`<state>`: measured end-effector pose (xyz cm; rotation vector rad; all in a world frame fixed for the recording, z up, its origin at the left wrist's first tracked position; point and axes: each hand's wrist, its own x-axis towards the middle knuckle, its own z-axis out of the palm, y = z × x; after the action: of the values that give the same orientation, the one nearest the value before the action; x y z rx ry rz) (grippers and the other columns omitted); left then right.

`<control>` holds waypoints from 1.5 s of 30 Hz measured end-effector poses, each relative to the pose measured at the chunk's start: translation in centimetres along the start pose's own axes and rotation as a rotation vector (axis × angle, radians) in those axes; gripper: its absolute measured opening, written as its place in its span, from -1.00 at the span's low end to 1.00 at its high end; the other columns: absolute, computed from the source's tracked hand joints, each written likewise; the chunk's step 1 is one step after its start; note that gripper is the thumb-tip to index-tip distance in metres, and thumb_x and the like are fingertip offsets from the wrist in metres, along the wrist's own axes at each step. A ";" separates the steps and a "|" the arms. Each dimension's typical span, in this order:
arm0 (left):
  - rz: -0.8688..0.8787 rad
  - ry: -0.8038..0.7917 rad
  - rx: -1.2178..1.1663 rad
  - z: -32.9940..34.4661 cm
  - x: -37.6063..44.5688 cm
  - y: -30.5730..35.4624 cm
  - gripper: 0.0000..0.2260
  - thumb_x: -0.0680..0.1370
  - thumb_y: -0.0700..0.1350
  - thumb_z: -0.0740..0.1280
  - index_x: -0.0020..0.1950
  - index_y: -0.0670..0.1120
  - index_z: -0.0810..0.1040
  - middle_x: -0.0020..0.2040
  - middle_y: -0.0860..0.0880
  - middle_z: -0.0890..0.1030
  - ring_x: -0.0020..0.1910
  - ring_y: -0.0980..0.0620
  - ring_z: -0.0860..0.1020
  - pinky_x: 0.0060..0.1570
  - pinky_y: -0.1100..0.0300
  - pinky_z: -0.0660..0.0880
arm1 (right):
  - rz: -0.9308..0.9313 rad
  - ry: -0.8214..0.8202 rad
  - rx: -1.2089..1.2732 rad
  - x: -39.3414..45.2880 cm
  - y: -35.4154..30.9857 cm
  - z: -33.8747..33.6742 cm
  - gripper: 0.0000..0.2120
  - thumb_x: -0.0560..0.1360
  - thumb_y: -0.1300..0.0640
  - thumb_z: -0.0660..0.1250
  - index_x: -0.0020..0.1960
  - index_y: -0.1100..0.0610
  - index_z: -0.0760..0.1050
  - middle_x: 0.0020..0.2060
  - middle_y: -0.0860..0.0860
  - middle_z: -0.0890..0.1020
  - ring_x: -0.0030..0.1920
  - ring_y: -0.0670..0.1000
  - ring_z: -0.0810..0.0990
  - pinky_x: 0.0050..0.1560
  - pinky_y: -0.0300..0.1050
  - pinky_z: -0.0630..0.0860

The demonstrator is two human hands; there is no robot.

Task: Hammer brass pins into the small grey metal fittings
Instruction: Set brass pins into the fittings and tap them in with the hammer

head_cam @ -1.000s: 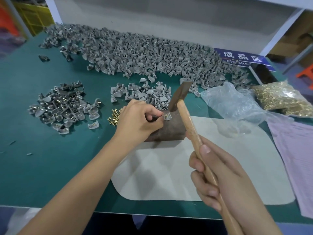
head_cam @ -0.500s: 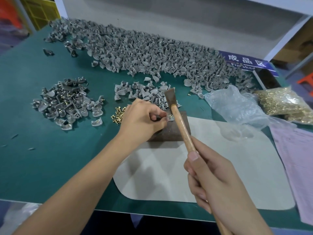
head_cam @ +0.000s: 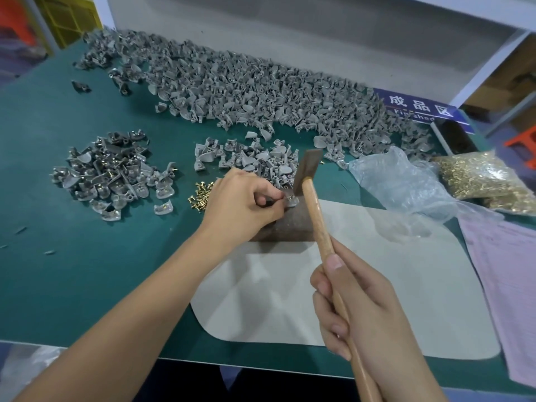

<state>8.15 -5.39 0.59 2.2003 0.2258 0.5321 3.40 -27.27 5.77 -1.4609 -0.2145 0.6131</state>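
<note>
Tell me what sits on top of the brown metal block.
On the brown block, at its far edge, lies one grey fitting, pinched by the left hand, with the hammer head against it. The hand covers the block's left part, so anything there is hidden.

Single head cam, wide-angle, looking forward and down over the green bench point(head_cam: 87, 285), close above both hands.

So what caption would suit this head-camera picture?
Left hand steadies a grey fitting on a brown block while the right hand holds the hammer over it.
</note>
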 end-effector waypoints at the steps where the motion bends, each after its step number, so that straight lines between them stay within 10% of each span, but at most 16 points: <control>1: -0.001 0.002 -0.002 0.0 0.0 0.0 -0.88 0.43 0.01 0.56 -0.23 0.20 0.67 -0.41 0.17 0.49 -0.10 0.08 0.46 -0.09 0.12 0.45 | 0.010 0.013 0.006 0.1 0.0 0.0 -0.77 0.64 0.02 0.24 0.14 -0.02 0.66 -0.27 0.06 0.39 -0.53 -0.04 0.19 -0.55 -0.30 0.25; 18: 0.010 -0.013 0.010 0.0 -0.1 0.2 -0.89 0.44 0.02 0.54 -0.20 0.23 0.66 -0.34 0.14 0.51 -0.07 0.05 0.46 -0.04 0.08 0.48 | -0.067 0.149 -0.099 0.5 1.0 -1.0 -0.77 0.67 -0.03 0.29 0.27 -0.15 0.63 -0.30 0.01 0.41 -0.51 -0.05 0.25 -0.54 -0.28 0.26; 23: 0.022 0.002 0.035 0.0 -0.2 0.4 -0.86 0.45 -0.01 0.53 -0.19 0.22 0.62 -0.29 0.14 0.53 -0.06 0.05 0.46 -0.01 0.08 0.47 | -0.089 0.382 -0.867 2.5 2.1 -4.0 -0.91 0.67 0.05 0.23 0.00 -0.02 0.47 -0.34 -0.10 0.50 -0.36 -0.04 0.48 -0.37 -0.16 0.40; 26: 0.057 0.010 0.056 0.0 -0.3 0.6 -0.85 0.45 -0.02 0.53 -0.19 0.22 0.61 -0.28 0.14 0.52 -0.08 0.04 0.46 0.02 0.04 0.46 | 0.021 0.450 -1.369 3.6 1.3 -5.0 -0.77 0.63 -0.09 0.26 0.20 -0.03 0.56 -0.04 -0.02 0.42 0.09 0.18 0.52 -0.04 0.04 0.49; 32: 0.091 0.045 0.077 0.3 -0.4 0.6 -0.88 0.45 -0.05 0.53 -0.18 0.16 0.65 -0.26 0.12 0.51 -0.11 0.07 0.45 0.03 0.08 0.37 | -0.507 0.242 -1.014 9.0 -0.7 -3.3 -0.77 0.58 0.18 0.45 0.22 0.01 0.67 0.00 -0.08 0.57 -0.05 -0.15 0.52 0.05 -0.23 0.46; 38: 0.106 0.037 0.066 0.2 -0.2 0.4 -0.91 0.44 -0.07 0.55 -0.16 0.10 0.68 -0.29 0.13 0.48 -0.13 0.03 0.45 0.00 -0.03 0.44 | -0.614 0.091 -1.132 12.2 -0.2 -2.2 -0.80 0.56 0.19 0.44 0.14 -0.02 0.70 -0.01 -0.09 0.63 0.05 -0.04 0.60 0.02 0.07 0.57; 45: 0.108 0.046 0.088 0.2 -0.2 0.5 -0.95 0.45 -0.05 0.53 -0.15 0.09 0.70 -0.28 0.12 0.48 -0.13 0.06 0.45 0.03 -0.04 0.45 | -0.721 0.108 -0.994 13.6 0.5 -3.1 -0.87 0.52 0.18 0.51 0.02 0.00 0.74 -0.11 -0.09 0.61 -0.12 -0.20 0.53 -0.10 -0.20 0.49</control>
<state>8.04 -5.86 0.81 2.2967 0.1580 0.6432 16.13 -23.03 1.86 -2.1667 -1.0125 -0.2298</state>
